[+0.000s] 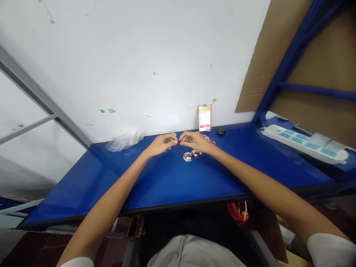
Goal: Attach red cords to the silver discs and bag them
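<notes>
Red piece (178,142) near far desk edge (236,126)

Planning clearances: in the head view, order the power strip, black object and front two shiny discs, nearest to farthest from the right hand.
1. Shiny discs: just below the right hand in view.
2. Black object: to its right.
3. Power strip: far right.
</notes>
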The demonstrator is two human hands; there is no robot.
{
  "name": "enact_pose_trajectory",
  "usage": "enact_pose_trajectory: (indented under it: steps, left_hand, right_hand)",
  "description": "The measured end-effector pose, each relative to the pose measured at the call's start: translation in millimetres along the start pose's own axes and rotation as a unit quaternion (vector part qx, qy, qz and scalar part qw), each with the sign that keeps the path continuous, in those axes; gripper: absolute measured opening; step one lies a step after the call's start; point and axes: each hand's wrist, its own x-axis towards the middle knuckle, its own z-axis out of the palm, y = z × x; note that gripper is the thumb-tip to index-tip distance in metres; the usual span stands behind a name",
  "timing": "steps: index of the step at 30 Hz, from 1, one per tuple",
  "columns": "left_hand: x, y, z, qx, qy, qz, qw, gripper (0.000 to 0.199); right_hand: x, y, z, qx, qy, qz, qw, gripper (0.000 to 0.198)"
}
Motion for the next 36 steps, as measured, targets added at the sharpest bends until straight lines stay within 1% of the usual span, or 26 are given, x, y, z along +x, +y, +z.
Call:
enact_pose_trajectory:
  steps: [1, 3, 5, 8, 9, 11, 12, 13, 15, 16, 18, 21, 24, 26, 27, 28, 30, 31, 32, 34, 36]
  left_hand:
    - [-5, 3, 6, -0.024, -0.007, 0.024, 0.999, 0.045]
    - [-11, 8, 14, -0.042, 0.008, 0.057, 0.997, 0.040]
    - [-13, 10, 13, -0.040, 0.027, 0.068, 0.997, 0.033]
    - [-13, 6, -7, -0.009, 0.032, 0.062, 0.998, 0.027]
    - [-13, 2, -16, 0.014, 0.036, 0.057, 0.998, 0.025]
    - [-16, -9, -36, 0.085, 0.050, 0.034, 0.995, 0.023]
    - [-17, -16, -46, 0.119, 0.064, 0.016, 0.991, 0.022]
    - [-19, -22, -55, 0.144, 0.071, -0.006, 0.987, 0.022]
    - [-23, -33, -69, 0.187, 0.043, -0.052, 0.980, 0.020]
    - [-25, -36, -74, 0.208, 0.026, -0.071, 0.975, 0.020]
    - [-29, -39, -80, 0.249, 0.013, -0.090, 0.964, 0.024]
    - [-30, -34, -82, 0.285, 0.060, -0.072, 0.954, 0.037]
    - [-26, -23, -72, 0.269, 0.103, -0.029, 0.957, 0.044]
    - [-23, -14, -58, 0.226, 0.114, -0.008, 0.967, 0.044]
    - [-21, -10, -49, 0.191, 0.114, -0.002, 0.975, 0.043]
    - [-20, -6, -40, 0.143, 0.104, -0.001, 0.984, 0.041]
    - [-18, 2, -19, 0.027, 0.050, -0.011, 0.998, 0.037]
    - [-17, 5, -8, -0.031, 0.028, -0.006, 0.999, 0.036]
    - [-15, 7, 2, -0.087, 0.023, 0.006, 0.996, 0.036]
    - [-13, 9, 19, -0.177, 0.042, 0.024, 0.983, 0.039]
    - [-10, 9, 32, -0.231, 0.082, 0.031, 0.969, 0.041]
  right_hand:
    - [0, 0, 4, 0.025, 0.005, -0.004, 1.000, 0.020]
    - [0, -1, 10, 0.054, 0.012, -0.010, 0.998, 0.024]
    - [0, -1, 12, 0.072, 0.015, -0.006, 0.997, 0.028]
    - [1, -2, 6, 0.089, 0.019, 0.007, 0.996, 0.031]
    - [1, -3, 2, 0.078, 0.025, 0.007, 0.997, 0.031]
    - [0, -7, -9, 0.015, 0.016, 0.005, 1.000, 0.030]
    - [-2, -9, -15, -0.032, -0.009, 0.006, 0.999, 0.030]
    - [-4, -11, -21, -0.081, -0.054, 0.010, 0.995, 0.029]
    - [-8, -14, -29, -0.157, -0.140, 0.009, 0.978, 0.026]
    - [-9, -15, -31, -0.181, -0.170, -0.001, 0.969, 0.025]
    - [-10, -16, -31, -0.207, -0.203, -0.035, 0.956, 0.021]
    - [-8, -14, -26, -0.221, -0.233, -0.069, 0.945, 0.014]
    - [-5, -14, -22, -0.202, -0.239, -0.070, 0.947, 0.011]
    - [-5, -15, -19, -0.160, -0.215, -0.065, 0.961, 0.013]
    - [-5, -16, -17, -0.128, -0.187, -0.057, 0.972, 0.015]
    - [-5, -17, -14, -0.088, -0.149, -0.043, 0.984, 0.017]
    - [-4, -17, -6, 0.016, -0.054, -0.004, 0.998, 0.021]
    - [-3, -17, -2, 0.072, -0.008, 0.014, 0.997, 0.024]
    - [-2, -16, 3, 0.123, 0.032, 0.030, 0.991, 0.027]
    - [0, -13, 10, 0.199, 0.087, 0.053, 0.975, 0.033]
    - [2, -10, 14, 0.236, 0.110, 0.068, 0.963, 0.037]
